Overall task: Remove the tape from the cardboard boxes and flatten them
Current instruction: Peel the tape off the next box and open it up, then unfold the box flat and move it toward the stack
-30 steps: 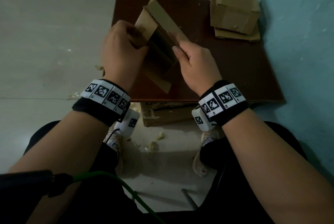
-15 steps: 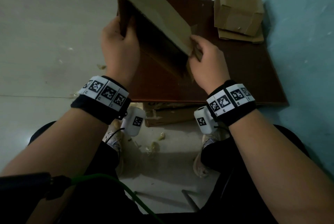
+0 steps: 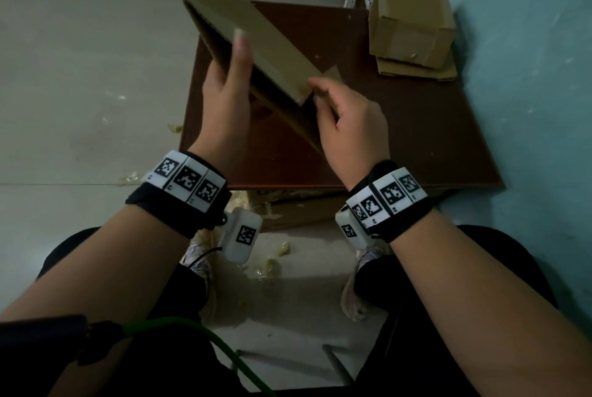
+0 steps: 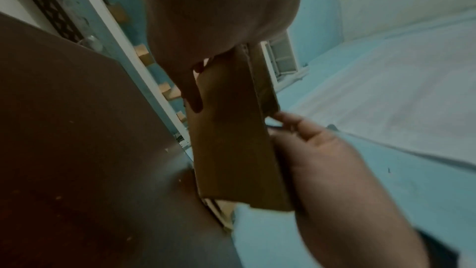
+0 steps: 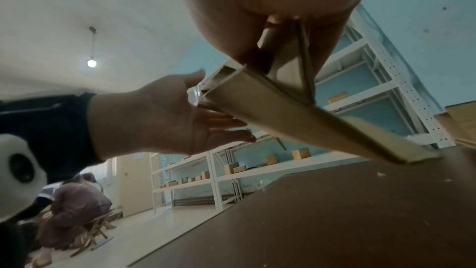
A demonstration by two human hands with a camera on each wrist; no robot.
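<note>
A brown cardboard box (image 3: 266,44), pressed nearly flat, is held tilted in the air above the dark brown board (image 3: 400,140). My left hand (image 3: 230,86) holds its left side, thumb lying along the top panel and fingers underneath. In the right wrist view that left hand (image 5: 165,117) shows straight fingers under the box (image 5: 296,121). My right hand (image 3: 349,121) pinches the box's near right corner, by a small flap. The left wrist view shows the box (image 4: 231,140) edge-on with the right hand (image 4: 322,160) at its side. I see no tape on it.
Another cardboard box (image 3: 410,25) sits on flattened cardboard (image 3: 416,71) at the board's far right corner, against the teal wall. Tape scraps (image 3: 272,255) litter the floor by my feet. A carton (image 3: 298,207) lies under the board. Metal shelves (image 5: 373,68) and a seated person (image 5: 74,197) are beyond.
The box has been raised, turned and squeezed flatter. My left hand shifted from gripping its left edge to laying the thumb over the top panel; my right hand stayed at the near right corner.
</note>
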